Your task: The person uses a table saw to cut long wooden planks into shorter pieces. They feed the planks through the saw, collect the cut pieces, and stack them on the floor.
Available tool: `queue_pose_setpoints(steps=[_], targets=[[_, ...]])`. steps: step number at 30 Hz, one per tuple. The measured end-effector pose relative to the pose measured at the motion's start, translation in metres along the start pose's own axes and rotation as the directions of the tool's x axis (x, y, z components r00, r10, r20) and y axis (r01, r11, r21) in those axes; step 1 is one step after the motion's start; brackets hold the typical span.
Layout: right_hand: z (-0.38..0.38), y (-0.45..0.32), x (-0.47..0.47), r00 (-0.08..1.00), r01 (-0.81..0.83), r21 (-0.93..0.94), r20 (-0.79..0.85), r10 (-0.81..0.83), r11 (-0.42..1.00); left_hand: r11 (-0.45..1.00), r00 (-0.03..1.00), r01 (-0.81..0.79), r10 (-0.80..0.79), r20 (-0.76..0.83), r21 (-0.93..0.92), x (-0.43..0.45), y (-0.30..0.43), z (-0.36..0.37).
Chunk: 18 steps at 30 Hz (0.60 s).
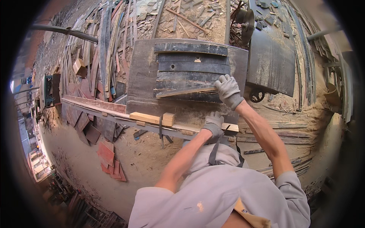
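My right hand (229,89), in a grey knit glove, grips the right end of a narrow plywood strip (186,90). That strip lies at a slant, its pale layered edge towards me. Beneath and beyond it, several dark-faced strips (194,67) lie roughly side by side on a worn board tabletop (142,71). One strip has a round hole, another a pale chipped patch. My left hand (214,123), gloved too, rests at the near edge of the tabletop, beside a short layered wood piece (230,127). Its fingertips point away from me, and their grip is unclear.
A pale wood bar (145,117) and block (168,119) sit along the near rail. At right stands a metal machine table (271,62) with a round metal disc (247,27) and a handwheel (257,95). Offcuts (194,17) and red-faced panels (111,162) litter the ground.
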State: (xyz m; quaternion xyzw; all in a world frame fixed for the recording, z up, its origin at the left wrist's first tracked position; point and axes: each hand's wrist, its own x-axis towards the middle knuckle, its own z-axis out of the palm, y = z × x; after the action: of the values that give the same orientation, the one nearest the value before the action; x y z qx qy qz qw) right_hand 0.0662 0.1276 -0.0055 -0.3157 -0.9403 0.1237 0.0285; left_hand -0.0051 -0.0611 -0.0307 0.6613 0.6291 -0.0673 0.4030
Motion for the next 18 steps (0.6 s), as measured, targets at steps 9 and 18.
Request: queue_pose_setpoints(steps=[9, 18], targets=[[-0.077, 0.073, -0.236, 0.729, -0.283, 0.901, 0.425, 0.536, -0.329, 0.943, 0.943, 0.325, -0.329, 0.052, 0.076, -0.017, -0.085, -0.06], [-0.052, 0.03, -0.282, 0.589, -0.064, 0.814, 0.497, 0.636, -0.577, 0.384, 0.982, -0.188, 0.058, -0.179, -0.904, -0.003, 0.113, -0.04]])
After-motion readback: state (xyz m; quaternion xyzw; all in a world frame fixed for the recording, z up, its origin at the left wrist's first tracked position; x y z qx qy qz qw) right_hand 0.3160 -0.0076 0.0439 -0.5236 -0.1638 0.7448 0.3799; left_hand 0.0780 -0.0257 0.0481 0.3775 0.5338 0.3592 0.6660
